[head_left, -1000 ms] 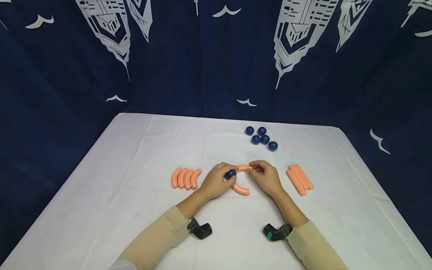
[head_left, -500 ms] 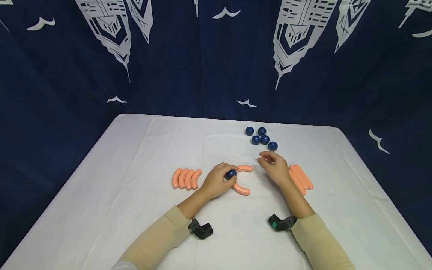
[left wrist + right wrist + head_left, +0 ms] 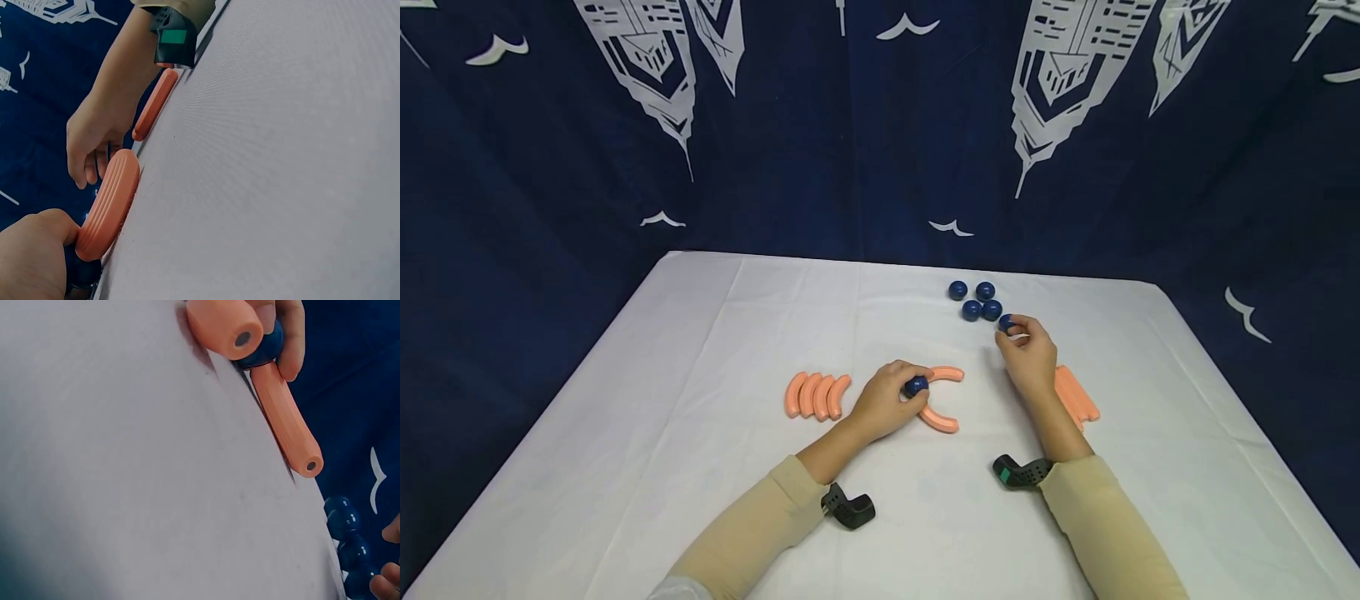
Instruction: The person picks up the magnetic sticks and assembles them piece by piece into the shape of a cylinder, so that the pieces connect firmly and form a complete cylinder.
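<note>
My left hand (image 3: 886,400) grips a dark blue ball (image 3: 916,386) at mid-table. Two curved orange pieces, a far one (image 3: 947,374) and a near one (image 3: 940,420), extend rightward from the ball like an open C. Their free ends show dark round spots in the right wrist view, where the near piece (image 3: 225,328) looms large. Beyond them, my right hand (image 3: 1032,354) reaches to another blue ball (image 3: 1006,322), nearest it in a loose group. Its fingertips are at that ball, partly covering it; thumb and fingers look parted in the right wrist view.
Several curved orange pieces (image 3: 817,396) lie side by side left of my left hand. Straight orange sticks (image 3: 1077,396) lie beyond my right forearm, partly hidden. More blue balls (image 3: 972,310) sit toward the far edge of the white-covered table (image 3: 715,500); a navy curtain hangs behind.
My right hand has let go of the far curved piece and moved away and to the right, to the nearest ball of the group. The left hand stays on its ball.
</note>
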The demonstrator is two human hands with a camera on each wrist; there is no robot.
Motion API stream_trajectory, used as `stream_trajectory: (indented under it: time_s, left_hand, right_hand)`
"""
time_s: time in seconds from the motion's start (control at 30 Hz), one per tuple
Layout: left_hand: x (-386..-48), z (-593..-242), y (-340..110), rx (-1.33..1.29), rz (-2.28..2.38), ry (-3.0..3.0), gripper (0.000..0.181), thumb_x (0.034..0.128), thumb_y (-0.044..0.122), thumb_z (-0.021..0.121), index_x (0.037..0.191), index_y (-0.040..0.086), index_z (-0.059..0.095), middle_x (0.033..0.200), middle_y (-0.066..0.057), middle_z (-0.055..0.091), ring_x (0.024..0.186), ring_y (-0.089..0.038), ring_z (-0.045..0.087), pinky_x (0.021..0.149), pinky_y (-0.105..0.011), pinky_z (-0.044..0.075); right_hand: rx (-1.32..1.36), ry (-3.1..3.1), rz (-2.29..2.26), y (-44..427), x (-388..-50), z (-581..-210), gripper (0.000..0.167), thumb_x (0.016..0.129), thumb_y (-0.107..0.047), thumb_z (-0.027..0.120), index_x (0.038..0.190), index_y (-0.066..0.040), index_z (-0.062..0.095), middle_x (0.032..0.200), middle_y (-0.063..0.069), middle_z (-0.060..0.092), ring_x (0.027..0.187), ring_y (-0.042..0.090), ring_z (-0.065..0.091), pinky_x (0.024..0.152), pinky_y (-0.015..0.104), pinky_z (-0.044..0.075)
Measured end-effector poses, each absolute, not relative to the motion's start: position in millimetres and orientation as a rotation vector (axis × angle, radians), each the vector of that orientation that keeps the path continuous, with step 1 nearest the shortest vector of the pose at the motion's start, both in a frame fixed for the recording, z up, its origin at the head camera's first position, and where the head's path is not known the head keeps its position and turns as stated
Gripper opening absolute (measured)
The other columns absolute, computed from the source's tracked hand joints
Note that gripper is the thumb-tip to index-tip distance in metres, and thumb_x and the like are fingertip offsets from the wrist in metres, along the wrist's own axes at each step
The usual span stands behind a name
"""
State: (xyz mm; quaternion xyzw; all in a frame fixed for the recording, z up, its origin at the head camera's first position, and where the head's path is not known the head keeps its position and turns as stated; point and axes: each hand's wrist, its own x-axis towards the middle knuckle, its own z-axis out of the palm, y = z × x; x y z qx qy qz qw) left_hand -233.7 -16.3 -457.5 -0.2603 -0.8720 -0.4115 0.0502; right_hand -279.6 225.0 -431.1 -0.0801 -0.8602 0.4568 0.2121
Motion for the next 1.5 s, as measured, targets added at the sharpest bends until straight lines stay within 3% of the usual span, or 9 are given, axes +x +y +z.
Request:
stream_trajectory:
  time_s: [0.2, 0.4, 1.0, 1.5]
  left_hand:
    - [-234, -458, -16, -0.793, -1.225, -2.656, 0.031, 0.0920, 0.020, 0.062, 0.121, 0.015, 0.067, 0.117, -0.005, 0.063, 0.112, -0.022, 0.057, 0.096, -0.038, 0.045]
    - [-234, -458, -16, -0.803, -1.249, -2.656, 0.029, 0.0924, 0.020, 0.062, 0.121, 0.015, 0.067, 0.116, -0.005, 0.062, 0.112, -0.021, 0.056, 0.095, -0.036, 0.045]
    - [-234, -456, -17, -0.803, -1.232, -2.663, 0.030, 0.0927, 0.021, 0.061, 0.122, 0.015, 0.067, 0.118, -0.005, 0.062, 0.113, -0.023, 0.056, 0.097, -0.038, 0.045]
    - [-232, -454, -18, -0.798, -1.240, -2.666, 0.031, 0.0928, 0.022, 0.061, 0.122, 0.015, 0.067, 0.117, -0.006, 0.062, 0.113, -0.023, 0.056, 0.097, -0.038, 0.045]
  right_hand:
    - [-0.312, -2.343, 1.278, 221, -289, -436, 0.062, 0.085, -0.010, 0.066, 0.140, 0.004, 0.041, 0.119, 0.022, 0.049, 0.091, 0.029, 0.055, 0.079, 0.034, 0.041]
    - [-0.388, -2.367, 1.243, 223, -297, -443, 0.068, 0.083, -0.012, 0.066, 0.142, 0.005, 0.035, 0.123, 0.025, 0.042, 0.093, 0.033, 0.049, 0.084, 0.042, 0.038]
    - [-0.446, -2.426, 1.138, 222, -308, -452, 0.059, 0.085, -0.015, 0.062, 0.135, 0.009, 0.043, 0.112, 0.023, 0.049, 0.106, 0.037, 0.046, 0.096, 0.047, 0.034]
    - [-0.447, -2.367, 1.170, 221, -308, -454, 0.045, 0.089, -0.017, 0.062, 0.124, 0.009, 0.052, 0.108, 0.024, 0.059, 0.102, 0.038, 0.051, 0.092, 0.048, 0.037]
